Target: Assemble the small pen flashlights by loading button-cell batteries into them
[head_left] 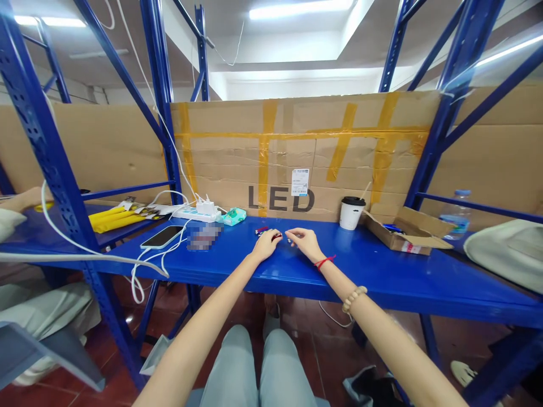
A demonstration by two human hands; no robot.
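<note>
My left hand (267, 244) rests low over the blue tabletop (237, 257), its fingers curled round a small dark red piece that is mostly hidden. Close to its right, my right hand (304, 242) has thumb and finger pinched together. A tiny shiny bit shows by those fingertips, too small to name. Just behind my left hand lie a few small red and dark pieces (262, 230). The two hands are a short way apart.
Left are a phone (162, 237), white cables, a power strip (197, 212) and a green packet (234, 216). On the right stand a lidded cup (351, 213), an open cardboard box (405, 229) and a water bottle (457, 212). Cardboard (220, 164) closes the back; blue posts flank it.
</note>
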